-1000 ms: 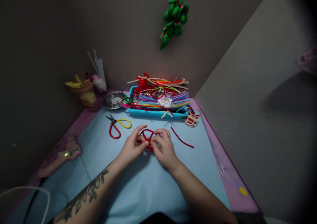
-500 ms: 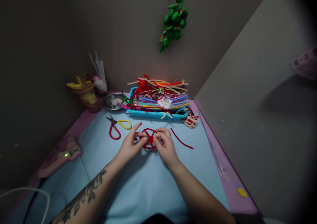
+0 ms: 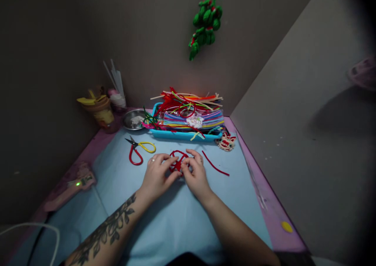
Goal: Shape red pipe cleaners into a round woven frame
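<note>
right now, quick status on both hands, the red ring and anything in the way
Right hand pinching spoked red pipe-cleaner ring; left hand touching it. Loose red pipe cleaner and scissors off to the sides, neither blocking.

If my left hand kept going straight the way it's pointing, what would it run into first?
The red wheel-shaped piece, which your left hand seems to be touching; beyond it, probably your right hand, though depth is unclear.

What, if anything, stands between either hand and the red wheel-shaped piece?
Nothing visible: the left hand and right hand are both at the red wheel-shaped piece. The scissors lie to the left, the loose red strip to the right, neither in between.
</note>
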### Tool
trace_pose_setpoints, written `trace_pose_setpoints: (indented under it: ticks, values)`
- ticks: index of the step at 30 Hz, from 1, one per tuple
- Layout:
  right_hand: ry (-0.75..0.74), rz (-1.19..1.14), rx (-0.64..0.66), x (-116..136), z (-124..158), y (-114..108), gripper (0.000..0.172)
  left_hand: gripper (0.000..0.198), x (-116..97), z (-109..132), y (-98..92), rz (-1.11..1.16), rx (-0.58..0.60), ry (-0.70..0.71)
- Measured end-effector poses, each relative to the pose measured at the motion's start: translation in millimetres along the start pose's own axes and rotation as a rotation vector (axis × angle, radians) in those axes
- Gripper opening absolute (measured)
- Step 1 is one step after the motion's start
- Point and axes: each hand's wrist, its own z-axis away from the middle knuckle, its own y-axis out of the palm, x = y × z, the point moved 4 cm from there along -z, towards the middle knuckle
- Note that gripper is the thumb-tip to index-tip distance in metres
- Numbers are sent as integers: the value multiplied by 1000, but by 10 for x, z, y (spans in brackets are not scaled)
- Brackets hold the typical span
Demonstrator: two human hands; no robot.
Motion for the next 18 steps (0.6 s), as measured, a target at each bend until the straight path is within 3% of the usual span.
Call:
trace_pose_setpoints:
  ticks: [5, 11, 13, 15, 17, 18]
  values:
    - [50, -55, -54, -21, -7, -27, 11, 21, 67, 20, 1, 120, -69, -163]
    - [-5, -40, 75, -5, -33, -23, 14, 25, 161, -42, -99, 195, -158, -271]
    - [-60, -43, 168, 6, -50, -21, 12, 34, 245, -56, -59, 416, -55, -436]
    - [-107, -55, 262, 12, -60, -13, 10, 46, 287, -37, 46, 737, 146, -627]
    - [-110, -64, 282, 3, -63, -12, 9, 52, 274, -5, 130, 1023, 286, -767]
    - [-90, -68, 250, -7, -63, -18, 7, 54, 266, 5, 152, 1131, 300, -818]
